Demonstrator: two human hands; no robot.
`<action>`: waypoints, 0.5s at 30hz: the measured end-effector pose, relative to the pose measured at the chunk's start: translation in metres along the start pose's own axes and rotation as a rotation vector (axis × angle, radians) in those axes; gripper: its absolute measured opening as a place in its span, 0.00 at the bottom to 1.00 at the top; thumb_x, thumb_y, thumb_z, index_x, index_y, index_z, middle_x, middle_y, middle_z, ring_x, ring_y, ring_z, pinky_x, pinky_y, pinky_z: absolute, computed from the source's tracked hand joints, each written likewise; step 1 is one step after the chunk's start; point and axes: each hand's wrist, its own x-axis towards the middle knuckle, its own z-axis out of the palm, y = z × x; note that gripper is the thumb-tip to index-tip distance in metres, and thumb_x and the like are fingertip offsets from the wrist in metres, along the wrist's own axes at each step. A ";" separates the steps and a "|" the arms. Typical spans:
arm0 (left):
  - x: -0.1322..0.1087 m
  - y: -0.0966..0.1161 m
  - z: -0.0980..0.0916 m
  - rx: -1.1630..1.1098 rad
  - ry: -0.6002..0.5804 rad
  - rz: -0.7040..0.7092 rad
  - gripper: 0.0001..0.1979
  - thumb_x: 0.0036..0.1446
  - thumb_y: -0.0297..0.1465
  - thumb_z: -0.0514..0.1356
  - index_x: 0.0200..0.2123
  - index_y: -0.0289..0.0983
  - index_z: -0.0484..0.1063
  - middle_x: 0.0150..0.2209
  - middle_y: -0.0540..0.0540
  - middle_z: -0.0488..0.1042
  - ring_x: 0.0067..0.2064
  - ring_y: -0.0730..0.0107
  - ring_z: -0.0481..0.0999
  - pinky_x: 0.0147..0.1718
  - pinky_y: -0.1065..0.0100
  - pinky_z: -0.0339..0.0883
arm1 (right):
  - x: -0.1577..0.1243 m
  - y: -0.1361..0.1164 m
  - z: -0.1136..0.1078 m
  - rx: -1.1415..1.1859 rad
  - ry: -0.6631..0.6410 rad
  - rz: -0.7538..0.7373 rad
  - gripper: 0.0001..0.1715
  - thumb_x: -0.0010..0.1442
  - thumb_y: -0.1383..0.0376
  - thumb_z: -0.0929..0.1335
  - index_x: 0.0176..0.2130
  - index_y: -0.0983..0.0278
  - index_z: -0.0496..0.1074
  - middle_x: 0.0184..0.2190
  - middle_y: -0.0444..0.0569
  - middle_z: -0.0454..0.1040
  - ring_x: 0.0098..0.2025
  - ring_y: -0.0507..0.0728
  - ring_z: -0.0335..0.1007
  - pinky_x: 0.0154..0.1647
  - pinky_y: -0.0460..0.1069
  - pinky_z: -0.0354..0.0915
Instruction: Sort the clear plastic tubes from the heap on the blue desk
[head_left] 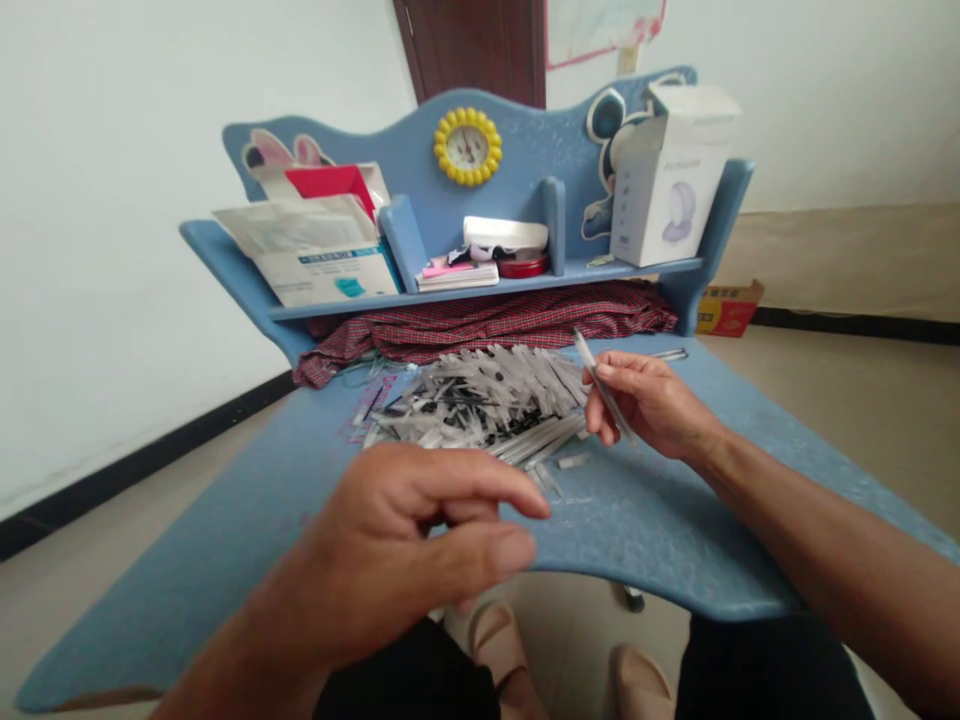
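Note:
My right hand [646,402] pinches a slim, translucent pen [604,385] between thumb and fingers, above the right side of the pile. The pen is tilted, with a whitish upper end and a greyer lower end. My left hand [442,540] is nearer the camera, in front of the pile. Its fingers are curved, thumb and index apart, with nothing seen between them. On the blue desk [667,530] lies a heap of clear and black pen parts [465,400]. Long clear tubes [551,440] lie at its right front, beside a short loose clear piece [574,461].
Behind the heap, a red checked cloth [480,325] lies under the shelf [337,308]. The shelf holds a mask box [337,270], a red round tin [523,265] and a tall white box [671,185]. The desk's curved front edge is close to my legs.

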 end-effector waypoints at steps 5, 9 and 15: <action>0.048 0.011 0.010 0.267 -0.139 0.075 0.09 0.54 0.33 0.55 0.36 0.36 0.73 0.18 0.55 0.64 0.21 0.78 0.64 0.21 0.76 0.55 | 0.002 0.002 -0.002 0.002 0.081 -0.011 0.11 0.54 0.59 0.66 0.30 0.65 0.67 0.22 0.48 0.75 0.18 0.51 0.67 0.17 0.44 0.58; 0.068 0.000 0.022 0.569 -0.144 0.168 0.07 0.54 0.31 0.55 0.32 0.36 0.72 0.22 0.51 0.70 0.27 0.72 0.70 0.26 0.74 0.59 | 0.004 0.005 -0.007 -0.033 0.207 -0.025 0.11 0.52 0.59 0.68 0.30 0.65 0.71 0.20 0.45 0.72 0.18 0.49 0.63 0.17 0.44 0.56; 0.084 -0.016 0.036 0.873 -0.082 0.271 0.06 0.56 0.32 0.53 0.32 0.36 0.68 0.31 0.45 0.74 0.36 0.61 0.74 0.33 0.67 0.65 | 0.007 0.004 -0.013 -0.076 0.344 -0.037 0.11 0.51 0.59 0.69 0.28 0.66 0.72 0.16 0.43 0.69 0.15 0.48 0.56 0.13 0.43 0.46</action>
